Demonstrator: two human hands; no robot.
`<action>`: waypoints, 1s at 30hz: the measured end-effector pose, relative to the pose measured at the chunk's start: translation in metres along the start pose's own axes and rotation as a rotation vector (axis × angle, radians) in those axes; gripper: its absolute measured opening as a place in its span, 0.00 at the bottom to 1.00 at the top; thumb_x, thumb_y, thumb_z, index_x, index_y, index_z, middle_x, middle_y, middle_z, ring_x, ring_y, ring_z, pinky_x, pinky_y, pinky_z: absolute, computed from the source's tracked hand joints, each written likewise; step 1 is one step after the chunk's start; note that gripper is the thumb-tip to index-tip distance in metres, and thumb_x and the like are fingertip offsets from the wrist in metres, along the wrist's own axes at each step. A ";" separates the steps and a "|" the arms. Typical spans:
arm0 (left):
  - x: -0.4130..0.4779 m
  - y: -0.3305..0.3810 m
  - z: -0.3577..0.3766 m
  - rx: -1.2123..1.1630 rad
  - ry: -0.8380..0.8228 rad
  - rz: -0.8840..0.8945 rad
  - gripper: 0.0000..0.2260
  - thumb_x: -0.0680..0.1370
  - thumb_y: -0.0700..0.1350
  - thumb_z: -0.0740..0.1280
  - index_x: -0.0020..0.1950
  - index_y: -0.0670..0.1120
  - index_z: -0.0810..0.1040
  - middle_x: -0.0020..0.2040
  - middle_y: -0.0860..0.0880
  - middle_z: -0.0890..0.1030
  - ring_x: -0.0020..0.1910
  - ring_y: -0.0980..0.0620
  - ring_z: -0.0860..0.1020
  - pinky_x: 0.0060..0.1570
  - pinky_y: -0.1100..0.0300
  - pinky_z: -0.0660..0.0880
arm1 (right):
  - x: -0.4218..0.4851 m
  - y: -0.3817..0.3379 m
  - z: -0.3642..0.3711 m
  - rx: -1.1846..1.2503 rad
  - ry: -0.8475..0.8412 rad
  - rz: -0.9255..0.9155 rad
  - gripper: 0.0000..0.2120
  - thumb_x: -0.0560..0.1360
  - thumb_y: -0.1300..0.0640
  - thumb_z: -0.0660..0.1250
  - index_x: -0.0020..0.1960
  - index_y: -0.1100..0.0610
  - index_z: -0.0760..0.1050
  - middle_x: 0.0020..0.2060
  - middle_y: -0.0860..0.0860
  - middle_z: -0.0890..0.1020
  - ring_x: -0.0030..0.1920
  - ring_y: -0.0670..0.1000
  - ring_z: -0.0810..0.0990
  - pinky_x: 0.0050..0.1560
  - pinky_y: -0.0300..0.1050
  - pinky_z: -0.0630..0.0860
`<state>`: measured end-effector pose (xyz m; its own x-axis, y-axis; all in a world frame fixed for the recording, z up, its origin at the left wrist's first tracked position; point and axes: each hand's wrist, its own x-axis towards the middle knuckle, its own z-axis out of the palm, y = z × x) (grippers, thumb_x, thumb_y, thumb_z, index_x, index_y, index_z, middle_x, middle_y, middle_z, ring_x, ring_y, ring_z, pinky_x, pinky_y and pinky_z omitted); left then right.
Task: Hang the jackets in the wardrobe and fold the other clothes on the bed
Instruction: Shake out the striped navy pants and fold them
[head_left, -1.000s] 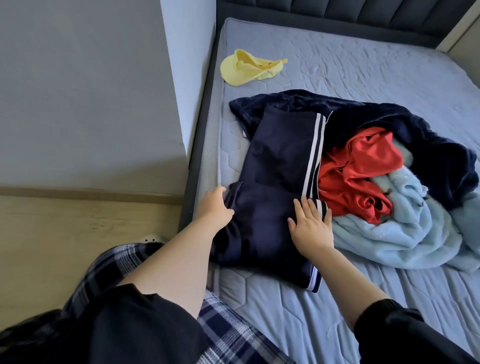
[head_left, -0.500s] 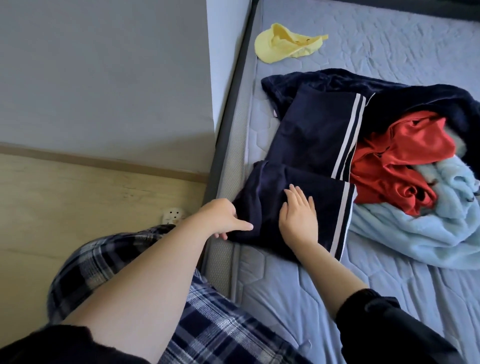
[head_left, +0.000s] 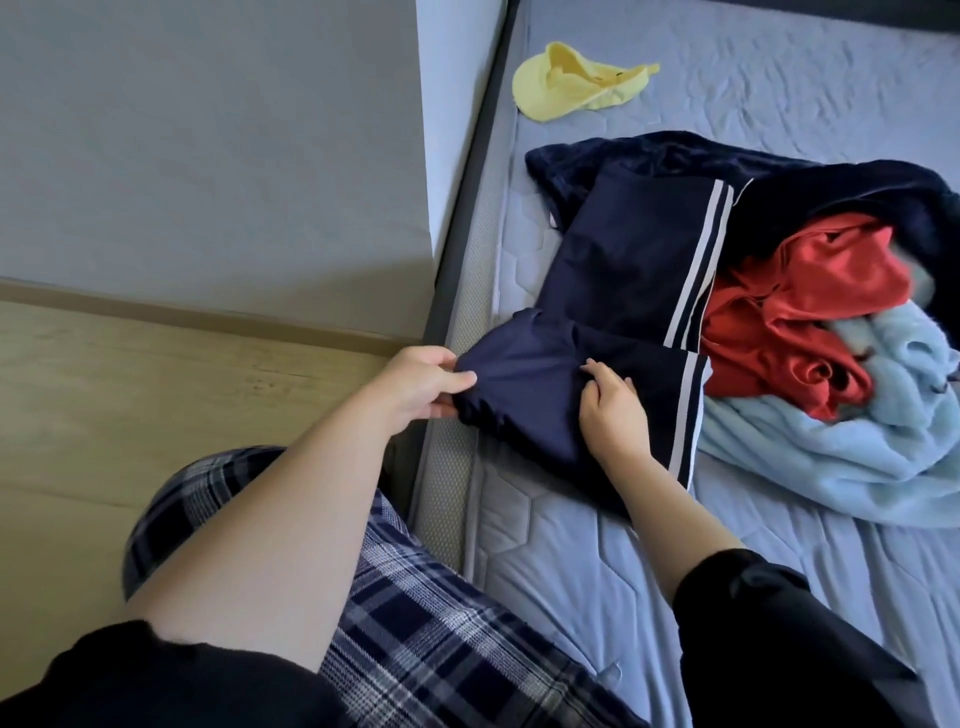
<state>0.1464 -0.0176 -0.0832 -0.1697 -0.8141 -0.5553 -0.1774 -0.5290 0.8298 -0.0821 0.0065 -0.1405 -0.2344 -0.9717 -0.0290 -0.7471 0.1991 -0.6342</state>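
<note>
Navy track pants (head_left: 628, 291) with white side stripes lie partly folded on the grey mattress (head_left: 597, 551), near its left edge. My left hand (head_left: 421, 382) pinches the left end of the folded waist part between thumb and fingers. On the same fold my right hand (head_left: 610, 410) rests with bent fingers pressing into the cloth. Behind the pants lies a dark navy fleece garment (head_left: 852, 192). A red garment (head_left: 800, 306) and a light blue fleece (head_left: 852, 441) are heaped to the right.
A yellow cap (head_left: 571, 83) lies at the far left of the mattress. The dark bed frame (head_left: 467, 208) runs along the left side, against a grey wall (head_left: 208, 156). Wooden floor (head_left: 130, 405) lies below it. My plaid trousers (head_left: 415, 623) fill the lower middle.
My left hand has taken hold of the left end of the folded pants. My right hand's fingers have gone from flat to bent on the fold. The view shifted slightly.
</note>
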 end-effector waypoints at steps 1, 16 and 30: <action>-0.001 0.001 -0.005 -0.022 0.040 0.008 0.07 0.76 0.35 0.67 0.41 0.44 0.75 0.40 0.47 0.78 0.37 0.51 0.77 0.42 0.56 0.78 | 0.001 -0.003 -0.002 -0.009 -0.010 -0.002 0.19 0.80 0.60 0.53 0.69 0.60 0.70 0.69 0.53 0.71 0.71 0.54 0.65 0.75 0.44 0.50; -0.009 0.004 -0.006 0.071 -0.094 -0.082 0.05 0.74 0.39 0.71 0.45 0.47 0.76 0.39 0.50 0.80 0.36 0.55 0.76 0.36 0.63 0.70 | -0.055 -0.035 -0.003 -0.488 -0.126 -0.331 0.39 0.66 0.70 0.67 0.75 0.58 0.60 0.73 0.60 0.63 0.69 0.62 0.67 0.52 0.53 0.77; 0.004 -0.011 0.000 1.147 0.344 0.219 0.20 0.71 0.36 0.64 0.60 0.51 0.74 0.57 0.45 0.74 0.57 0.43 0.73 0.50 0.53 0.72 | -0.063 -0.021 -0.016 -0.799 -0.091 -0.511 0.45 0.56 0.67 0.77 0.72 0.59 0.67 0.70 0.60 0.69 0.68 0.61 0.71 0.64 0.63 0.67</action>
<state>0.1475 -0.0153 -0.0949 -0.0686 -0.9728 -0.2214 -0.9608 0.0046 0.2773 -0.0616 0.0658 -0.1135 0.2625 -0.9646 0.0238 -0.9578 -0.2575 0.1276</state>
